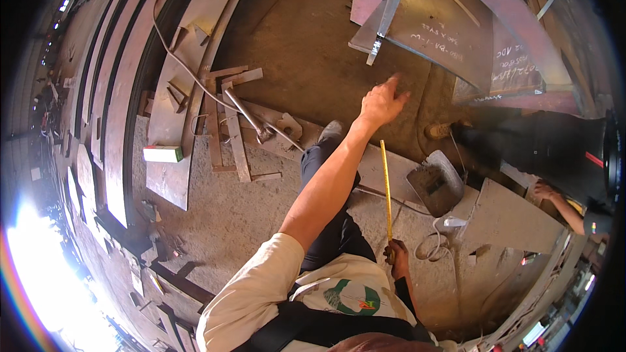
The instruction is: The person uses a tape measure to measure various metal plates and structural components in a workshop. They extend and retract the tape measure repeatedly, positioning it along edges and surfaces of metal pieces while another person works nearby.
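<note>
My left arm reaches forward across the middle, and my left hand (383, 103) hangs over the brown floor with its fingers apart and nothing visible in it. Close to my right side, my right hand (396, 254) is closed on a tape measure; its case is mostly hidden by the fingers. The yellow blade (386, 186) sticks out straight from it, ending a little short of my left hand. Ahead of my left hand stand large steel plates (433, 52) with chalk marks, joined at an angle with a narrow upright edge.
A hammer (246, 116) lies among steel strips (238, 146) left of my legs. A welding mask (435, 184) rests on the right, near a triangular steel plate (512, 218) and a loose cable (433, 241). Long steel beams (120, 91) line the left. A co-worker's hand (544, 190) shows at far right.
</note>
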`<state>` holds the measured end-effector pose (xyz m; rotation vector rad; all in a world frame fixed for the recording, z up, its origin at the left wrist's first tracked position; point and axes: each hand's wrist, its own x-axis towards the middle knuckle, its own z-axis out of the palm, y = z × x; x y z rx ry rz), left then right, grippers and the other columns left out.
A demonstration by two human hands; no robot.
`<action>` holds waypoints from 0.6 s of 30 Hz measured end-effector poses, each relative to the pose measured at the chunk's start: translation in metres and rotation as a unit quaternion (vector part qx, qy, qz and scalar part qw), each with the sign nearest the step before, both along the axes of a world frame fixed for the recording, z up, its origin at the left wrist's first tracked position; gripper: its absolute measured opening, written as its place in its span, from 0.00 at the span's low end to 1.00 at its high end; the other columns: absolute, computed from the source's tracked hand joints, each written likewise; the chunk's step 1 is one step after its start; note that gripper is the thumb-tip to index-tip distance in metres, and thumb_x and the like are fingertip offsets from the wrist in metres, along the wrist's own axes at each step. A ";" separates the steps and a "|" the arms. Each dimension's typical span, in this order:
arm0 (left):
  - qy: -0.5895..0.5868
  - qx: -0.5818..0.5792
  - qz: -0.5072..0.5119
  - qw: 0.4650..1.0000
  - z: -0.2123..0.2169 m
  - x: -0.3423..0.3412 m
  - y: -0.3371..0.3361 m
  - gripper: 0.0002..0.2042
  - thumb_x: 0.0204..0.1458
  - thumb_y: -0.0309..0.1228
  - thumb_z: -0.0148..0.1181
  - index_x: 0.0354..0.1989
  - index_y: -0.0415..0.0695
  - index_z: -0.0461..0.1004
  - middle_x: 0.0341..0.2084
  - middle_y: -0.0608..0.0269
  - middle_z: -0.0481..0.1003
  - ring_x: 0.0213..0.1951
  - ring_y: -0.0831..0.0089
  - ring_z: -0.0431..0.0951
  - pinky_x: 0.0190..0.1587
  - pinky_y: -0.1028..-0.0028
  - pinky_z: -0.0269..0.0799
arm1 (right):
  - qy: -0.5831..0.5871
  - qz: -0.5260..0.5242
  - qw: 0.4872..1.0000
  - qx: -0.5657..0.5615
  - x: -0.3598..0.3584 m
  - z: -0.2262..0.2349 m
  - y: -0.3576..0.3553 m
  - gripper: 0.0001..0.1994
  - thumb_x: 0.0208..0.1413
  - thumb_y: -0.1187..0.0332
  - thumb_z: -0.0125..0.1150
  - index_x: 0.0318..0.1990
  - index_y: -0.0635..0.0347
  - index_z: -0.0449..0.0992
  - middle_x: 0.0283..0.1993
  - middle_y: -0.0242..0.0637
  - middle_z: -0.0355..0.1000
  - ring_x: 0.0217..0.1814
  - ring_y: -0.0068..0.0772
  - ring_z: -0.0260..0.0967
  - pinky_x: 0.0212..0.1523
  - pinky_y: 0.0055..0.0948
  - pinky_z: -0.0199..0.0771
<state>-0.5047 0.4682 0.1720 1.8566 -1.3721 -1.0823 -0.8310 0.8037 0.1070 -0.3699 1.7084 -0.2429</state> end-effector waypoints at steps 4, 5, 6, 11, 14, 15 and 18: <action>-0.057 0.014 -0.062 0.996 -0.020 -0.008 -0.003 0.28 0.54 0.51 0.57 0.60 0.49 0.69 0.40 0.52 0.80 0.49 0.50 0.77 0.51 0.56 0.72 | -0.037 -0.019 0.998 0.036 -0.010 -0.030 0.000 0.20 0.56 0.58 0.60 0.53 0.58 0.70 0.33 0.36 0.70 0.31 0.32 0.70 0.28 0.30 0.67; -0.058 0.003 -0.082 0.995 -0.025 -0.004 0.000 0.27 0.54 0.51 0.57 0.60 0.49 0.70 0.41 0.52 0.80 0.49 0.51 0.77 0.51 0.56 0.72 | -0.044 -0.022 0.998 0.048 -0.010 -0.034 0.001 0.20 0.56 0.59 0.60 0.53 0.58 0.70 0.33 0.36 0.70 0.30 0.32 0.70 0.28 0.30 0.67; -0.062 -0.009 -0.101 0.993 -0.024 0.000 0.000 0.27 0.54 0.51 0.57 0.59 0.48 0.70 0.41 0.53 0.80 0.49 0.51 0.77 0.51 0.56 0.72 | -0.053 -0.024 0.997 0.057 -0.007 -0.037 -0.003 0.20 0.56 0.59 0.60 0.52 0.58 0.70 0.34 0.36 0.70 0.30 0.32 0.70 0.27 0.31 0.67; -0.072 0.008 -0.094 0.993 -0.021 0.005 -0.009 0.27 0.55 0.51 0.56 0.59 0.49 0.70 0.44 0.52 0.79 0.50 0.50 0.76 0.52 0.57 0.72 | -0.117 -0.018 0.991 0.067 0.008 -0.048 -0.009 0.18 0.57 0.59 0.58 0.51 0.58 0.69 0.34 0.37 0.69 0.29 0.30 0.68 0.26 0.31 0.67; -0.064 0.018 -0.099 0.993 -0.023 0.005 -0.013 0.27 0.55 0.51 0.56 0.58 0.48 0.71 0.43 0.52 0.79 0.50 0.50 0.76 0.52 0.57 0.72 | -0.088 0.049 0.992 0.081 0.009 -0.067 -0.009 0.18 0.57 0.59 0.57 0.51 0.58 0.69 0.33 0.36 0.69 0.26 0.29 0.67 0.24 0.29 0.66; -0.057 0.016 -0.096 0.994 -0.023 0.006 -0.013 0.27 0.55 0.51 0.56 0.58 0.48 0.71 0.43 0.52 0.79 0.50 0.50 0.76 0.52 0.57 0.72 | -0.089 0.046 0.992 0.083 0.011 -0.066 -0.015 0.20 0.55 0.59 0.58 0.52 0.60 0.69 0.33 0.36 0.69 0.27 0.28 0.67 0.24 0.28 0.66; -0.057 0.002 -0.081 0.995 -0.023 0.007 -0.011 0.27 0.54 0.51 0.57 0.57 0.47 0.71 0.43 0.52 0.79 0.50 0.51 0.77 0.52 0.57 0.72 | -0.099 0.036 0.991 0.083 0.016 -0.057 -0.026 0.24 0.52 0.60 0.60 0.54 0.65 0.69 0.32 0.36 0.70 0.28 0.27 0.67 0.24 0.26 0.66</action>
